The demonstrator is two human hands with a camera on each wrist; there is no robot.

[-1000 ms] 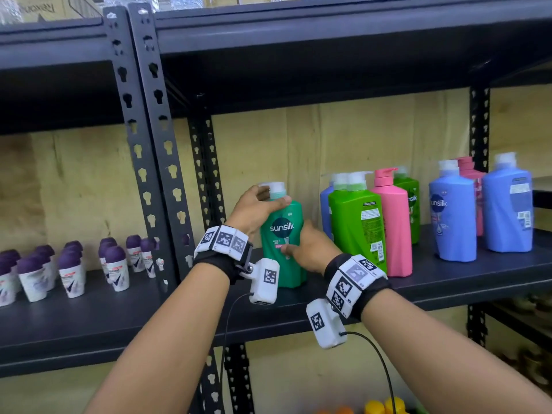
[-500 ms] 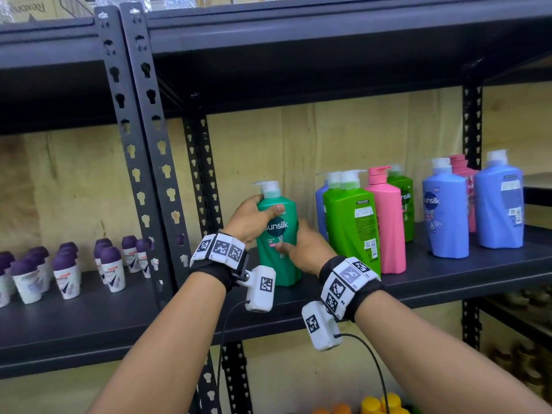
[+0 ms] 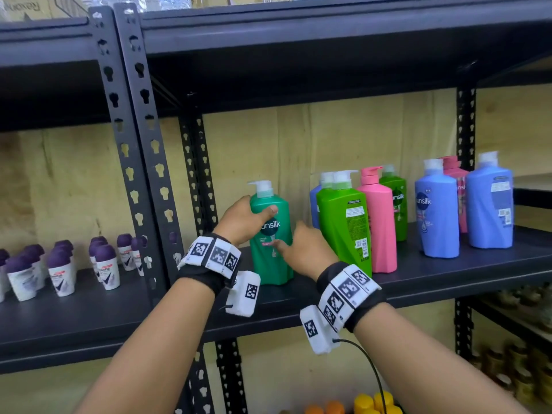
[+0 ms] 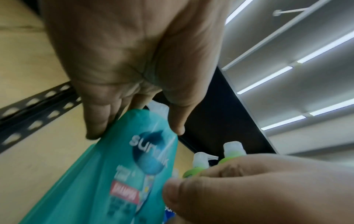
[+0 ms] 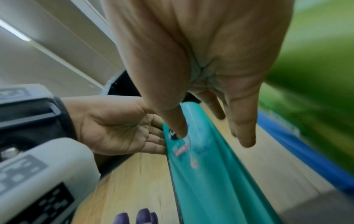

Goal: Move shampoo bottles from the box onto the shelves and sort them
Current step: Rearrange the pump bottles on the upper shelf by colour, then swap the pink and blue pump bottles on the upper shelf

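Note:
A teal-green Sunsilk pump bottle (image 3: 270, 234) stands upright on the dark shelf (image 3: 448, 271), left of the other bottles. My left hand (image 3: 248, 216) grips its shoulder, thumb across the front and fingers behind. My right hand (image 3: 298, 249) is at the bottle's lower right. Its thumb (image 5: 178, 130) touches the label, while its fingers (image 5: 243, 133) stretch out straight, off the bottle's side. In the left wrist view the bottle (image 4: 107, 174) sits between my left fingers and thumb.
To the right stand a light green bottle (image 3: 343, 228), a pink one (image 3: 378, 225) and two blue ones (image 3: 436, 213), with more behind. Purple-capped roll-ons (image 3: 59, 270) fill the left bay beyond the perforated post (image 3: 140, 144). Another shelf hangs close overhead.
My left hand has slid down from the pump to the bottle's shoulder. My right hand has loosened, so only its thumb stays on the label. The bottle still stands in about the same spot.

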